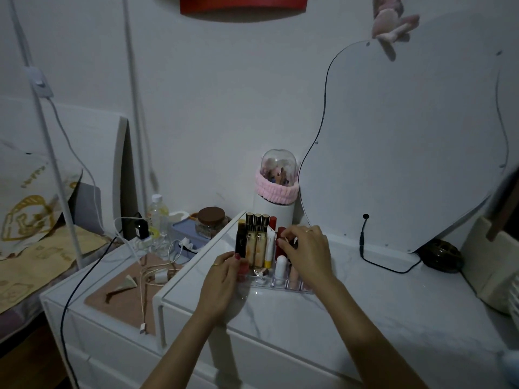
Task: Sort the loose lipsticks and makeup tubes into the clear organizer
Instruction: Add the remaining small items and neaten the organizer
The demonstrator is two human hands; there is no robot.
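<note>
The clear organizer [278,284] stands on the white marble-top dresser [351,299], near its left edge. Several upright tubes fill it: dark gold-capped ones [257,221] at the back, clear amber bottles [254,248], a white and yellow tube [269,245], a white stick [281,266] and a pink one [294,273]. My left hand [222,284] grips the organizer's left end, its fingers around a red item [243,267]. My right hand [307,252] reaches over the slots and pinches a red lipstick [280,240] standing in the organizer.
A white canister with a pink band and clear dome [276,189] stands behind the organizer. A wavy mirror [407,141] leans on the wall, its black cable [376,262] crossing the top. A lower cabinet at left holds cables [151,276], a water bottle [157,220] and a brown-lidded jar [210,220].
</note>
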